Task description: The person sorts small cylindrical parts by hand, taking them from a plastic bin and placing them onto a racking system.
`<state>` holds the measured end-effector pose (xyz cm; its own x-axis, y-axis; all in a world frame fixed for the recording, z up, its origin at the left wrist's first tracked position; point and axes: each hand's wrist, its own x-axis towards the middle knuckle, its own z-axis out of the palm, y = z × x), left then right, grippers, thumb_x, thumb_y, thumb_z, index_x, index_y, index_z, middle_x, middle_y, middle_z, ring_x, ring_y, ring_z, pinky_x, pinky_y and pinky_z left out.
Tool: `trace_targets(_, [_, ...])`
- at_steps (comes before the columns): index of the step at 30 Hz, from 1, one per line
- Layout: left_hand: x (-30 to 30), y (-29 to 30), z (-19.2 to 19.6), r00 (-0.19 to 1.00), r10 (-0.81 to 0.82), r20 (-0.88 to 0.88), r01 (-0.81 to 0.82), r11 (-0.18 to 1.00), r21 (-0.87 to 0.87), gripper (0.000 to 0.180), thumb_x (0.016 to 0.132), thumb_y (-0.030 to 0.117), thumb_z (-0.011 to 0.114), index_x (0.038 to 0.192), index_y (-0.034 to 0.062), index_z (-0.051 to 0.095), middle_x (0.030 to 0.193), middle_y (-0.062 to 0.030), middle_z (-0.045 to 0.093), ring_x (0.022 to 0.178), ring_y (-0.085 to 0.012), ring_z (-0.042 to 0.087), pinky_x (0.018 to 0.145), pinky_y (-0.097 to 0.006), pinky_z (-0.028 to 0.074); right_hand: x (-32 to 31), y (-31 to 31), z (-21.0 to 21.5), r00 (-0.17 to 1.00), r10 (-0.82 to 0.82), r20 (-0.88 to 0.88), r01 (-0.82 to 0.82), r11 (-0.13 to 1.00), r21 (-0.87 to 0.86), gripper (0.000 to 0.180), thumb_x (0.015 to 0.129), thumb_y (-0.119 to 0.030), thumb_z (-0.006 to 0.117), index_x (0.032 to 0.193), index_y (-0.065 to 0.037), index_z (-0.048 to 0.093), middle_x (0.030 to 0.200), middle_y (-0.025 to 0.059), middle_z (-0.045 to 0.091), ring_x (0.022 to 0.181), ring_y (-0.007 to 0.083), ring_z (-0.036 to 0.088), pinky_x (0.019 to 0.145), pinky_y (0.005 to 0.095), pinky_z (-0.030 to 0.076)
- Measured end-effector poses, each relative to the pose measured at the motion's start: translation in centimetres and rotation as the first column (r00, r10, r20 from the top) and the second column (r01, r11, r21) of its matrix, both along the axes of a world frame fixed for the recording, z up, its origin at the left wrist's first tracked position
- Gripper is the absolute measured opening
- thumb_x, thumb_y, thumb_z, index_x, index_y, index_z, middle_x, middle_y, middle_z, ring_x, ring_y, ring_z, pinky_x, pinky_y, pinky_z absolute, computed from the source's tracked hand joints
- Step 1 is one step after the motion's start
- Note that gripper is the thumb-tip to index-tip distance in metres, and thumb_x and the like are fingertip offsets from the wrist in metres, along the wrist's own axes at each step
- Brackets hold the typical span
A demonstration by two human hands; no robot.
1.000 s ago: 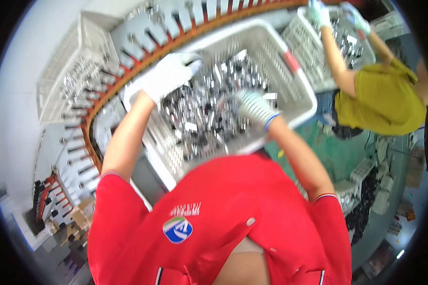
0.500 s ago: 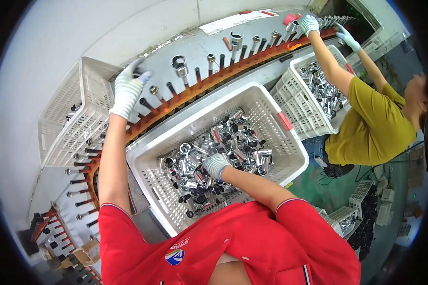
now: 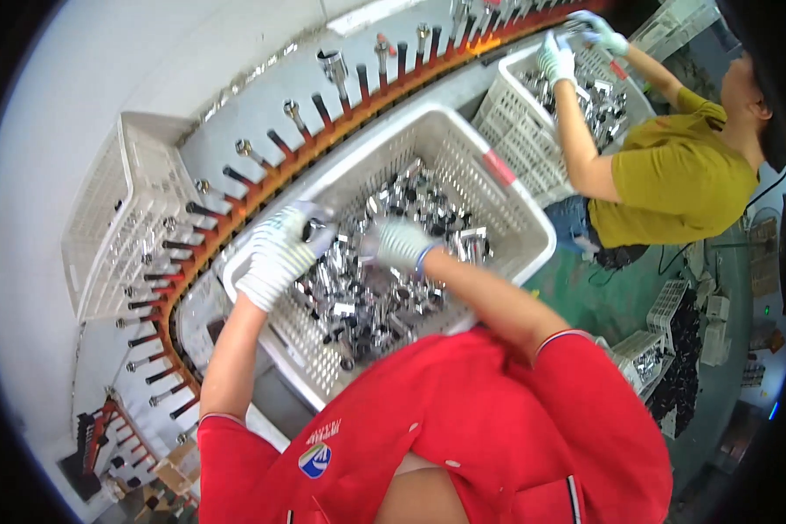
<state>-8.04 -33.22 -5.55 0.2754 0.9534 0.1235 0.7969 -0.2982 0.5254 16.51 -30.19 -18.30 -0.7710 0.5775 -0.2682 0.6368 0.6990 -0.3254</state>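
My left hand (image 3: 281,251), in a striped white glove, is above the left part of a white plastic crate (image 3: 537,229). Its thumb and fingers curl round a small piece with a dark end, which they partly cover. My right hand (image 3: 402,244), gloved too and smeared by motion, hovers over a heap of shiny chrome tubular fittings (image 3: 384,301) with black ends. Whether its fingers hold one cannot be made out. Beyond the crate curves an orange-red conveyor track (image 3: 319,144) carrying black pegs, some topped with chrome pieces, one a wide cup (image 3: 333,66).
Another white crate (image 3: 135,218) stands behind the track at left. On the right, a co-worker in an olive shirt (image 3: 681,175) has both gloved hands over a second crate of chrome fittings (image 3: 533,131). More crates (image 3: 668,301) and a dark heap (image 3: 679,367) lie lower right.
My left hand has come back from the pegs to above the crate. My right hand has lifted a little off the heap. The view has shifted, and the co-worker's hands have moved to their crate.
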Motion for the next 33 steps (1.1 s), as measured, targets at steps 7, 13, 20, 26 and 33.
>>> trace_targets(7, [0.9,5.6,-0.7,0.959,-0.001,0.283,-0.006,1.0,0.024,0.028,0.101,0.022,0.078,0.124,0.0066,0.078,0.118,-0.0151,0.08,0.111,-0.0299,0.076,0.1,-0.041,0.058,11.5,6.3,9.7,0.407,-0.555,-0.726,0.729,0.676,-0.108,0.068,0.087,-0.018,0.084,0.149,-0.003,0.062,0.142,0.0252,0.068,0.133,0.042,0.065,0.117,0.0468,0.05])
trace_targets(13, [-1.5,19.8,-0.1,0.931,0.263,0.253,-0.36,0.774,0.521,0.058,0.096,0.021,0.082,0.15,0.0065,0.064,0.143,-0.0164,0.068,0.121,-0.0264,0.07,0.106,-0.04,0.056,14.5,3.0,13.9,0.371,-0.448,-0.813,0.853,0.511,0.107,0.058,0.084,-0.013,0.085,0.14,-0.01,0.072,0.134,0.0179,0.073,0.127,0.0391,0.068,0.113,0.0479,0.051])
trace_targets(20, [0.5,29.3,2.3,0.969,0.246,0.009,-0.246,0.969,0.035,0.051,0.097,0.034,0.082,0.139,0.0066,0.075,0.115,-0.0126,0.083,0.105,-0.0211,0.079,0.094,-0.037,0.061,17.2,2.2,14.8,0.356,-0.462,-0.812,0.887,0.442,0.138,0.063,0.086,-0.011,0.088,0.147,-0.009,0.068,0.139,0.0132,0.073,0.129,0.0313,0.07,0.113,0.0432,0.053])
trace_targets(26, [7.2,34.9,5.4,0.999,0.013,-0.029,-0.011,0.996,0.092,0.065,0.099,0.049,0.077,0.15,0.0103,0.068,0.133,-0.0193,0.078,0.118,-0.0276,0.077,0.102,-0.038,0.058,18.2,2.1,13.9,0.289,-0.603,-0.743,0.737,0.636,-0.23,0.04,0.101,-0.031,0.077,0.131,-0.005,0.077,0.124,0.0163,0.079,0.119,0.0331,0.075,0.108,0.042,0.055])
trace_targets(33, [10.3,30.2,7.1,0.969,0.2,0.143,-0.177,0.971,-0.161,0.029,0.097,0.026,0.078,0.118,0.0062,0.078,0.087,-0.0112,0.076,0.071,-0.0219,0.071,0.067,-0.04,0.058,21.6,-2.1,9.1,0.392,-0.562,-0.729,0.859,0.507,0.071,0.023,0.098,-0.012,0.07,0.119,-0.007,0.08,0.121,0.0176,0.078,0.116,0.0373,0.074,0.104,0.0458,0.056])
